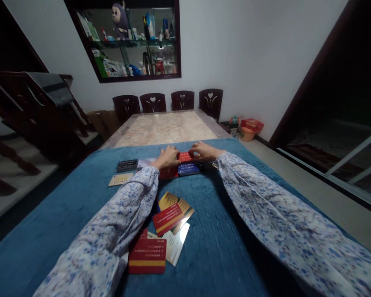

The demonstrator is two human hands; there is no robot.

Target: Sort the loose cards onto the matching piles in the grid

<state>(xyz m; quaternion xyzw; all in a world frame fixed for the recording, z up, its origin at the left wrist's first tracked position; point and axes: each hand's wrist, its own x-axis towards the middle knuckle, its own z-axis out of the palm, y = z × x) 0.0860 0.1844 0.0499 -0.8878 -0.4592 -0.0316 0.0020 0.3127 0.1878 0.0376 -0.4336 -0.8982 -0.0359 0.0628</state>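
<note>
Bare hands meet at the far side of a blue textured cloth [222, 235], where a small red rectangular card [186, 156] sits between the left hand [169, 157] and the right hand [205, 151]. The fingers of both appear bent closed on its opposite short ends, a hold that likely keeps it level and square; whether it rests or is lifted cannot be told. Just nearer lies a dark blue printed card stack [188, 168], and to the left a black card stack [126, 165], their neat edges suggesting sorting by kind. Nearer the wearer, glossy red cards with yellow stripes [147, 258] overlap gold ones [168, 200] loosely, perhaps spread within easy reach.
</note>
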